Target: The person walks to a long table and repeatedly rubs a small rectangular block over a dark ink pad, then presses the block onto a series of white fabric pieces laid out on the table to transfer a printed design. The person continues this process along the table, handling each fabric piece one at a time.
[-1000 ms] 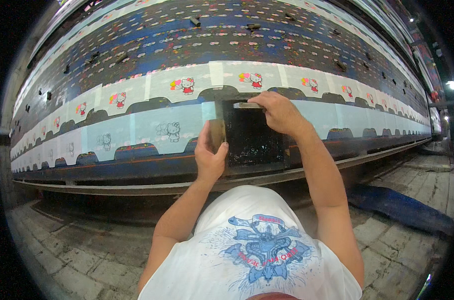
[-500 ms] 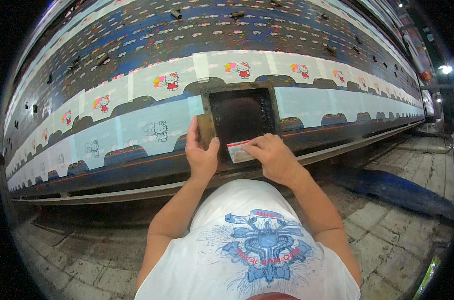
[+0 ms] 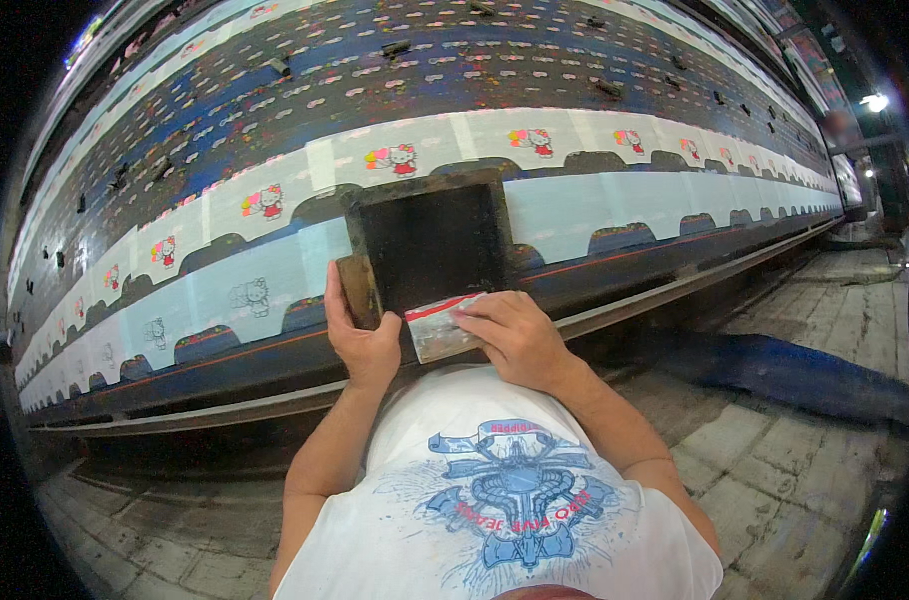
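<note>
A dark screen-printing frame [image 3: 427, 187] with a black well lies on the near row of pale fabric pieces, close to the table's front edge. My left hand [image 3: 363, 348] grips a brown wooden part at its left side, fingers along the outside and thumb nearer the well. With bent fingers, my right hand [image 3: 520, 335] holds a squeegee [image 3: 443, 332], a flat greyish-white blade with a red strip along its top. The squeegee is tilted over the frame's near edge; whether it touches the frame I cannot tell.
Left of the frame, pale pieces carry a grey outline cat print [image 3: 250, 297]. Behind runs a row of white pieces with coloured cat prints [image 3: 393, 160]. Small dark blocks [image 3: 397, 48] dot the long table. A metal rail [image 3: 615, 312] edges it; dark blue cloth [image 3: 805, 375] lies right.
The view has shifted right, so table and frame appear farther left. The frame looks unmoved on the fabric. The squeegee has tipped, showing more of its pale face. Both hands keep their hold.
</note>
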A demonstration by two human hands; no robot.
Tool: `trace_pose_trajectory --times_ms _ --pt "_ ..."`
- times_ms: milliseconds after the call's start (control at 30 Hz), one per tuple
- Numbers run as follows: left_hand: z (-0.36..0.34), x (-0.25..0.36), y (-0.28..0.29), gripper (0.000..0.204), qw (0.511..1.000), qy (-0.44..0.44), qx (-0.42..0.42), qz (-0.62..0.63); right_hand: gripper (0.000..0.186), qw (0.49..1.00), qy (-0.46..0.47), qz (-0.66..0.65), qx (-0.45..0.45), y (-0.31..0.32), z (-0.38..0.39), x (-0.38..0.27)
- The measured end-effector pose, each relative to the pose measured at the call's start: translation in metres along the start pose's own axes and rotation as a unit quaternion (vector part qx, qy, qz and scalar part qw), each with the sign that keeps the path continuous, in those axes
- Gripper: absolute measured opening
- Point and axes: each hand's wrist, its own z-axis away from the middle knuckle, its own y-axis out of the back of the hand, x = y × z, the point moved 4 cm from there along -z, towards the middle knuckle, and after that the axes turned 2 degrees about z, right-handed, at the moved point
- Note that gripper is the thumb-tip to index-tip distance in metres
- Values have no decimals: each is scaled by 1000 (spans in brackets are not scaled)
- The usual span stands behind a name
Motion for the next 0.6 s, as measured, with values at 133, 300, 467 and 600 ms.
trace_pose_trajectory --times_ms 133,300,467,600 --pt "15 1 -70 106 1000 -13 -4 -4 51 1000 -3 10 15 38 31 44" --pt "33 -3 -156 103 998 -1 0 57 45 999 5 22 31 84 72 104" --pt "44 -4 -207 104 1000 0 3 26 41 1000 7 10 20 116 97 140" --pt "44 -7 -219 104 999 37 5 11 39 999 31 -5 15 127 100 154"
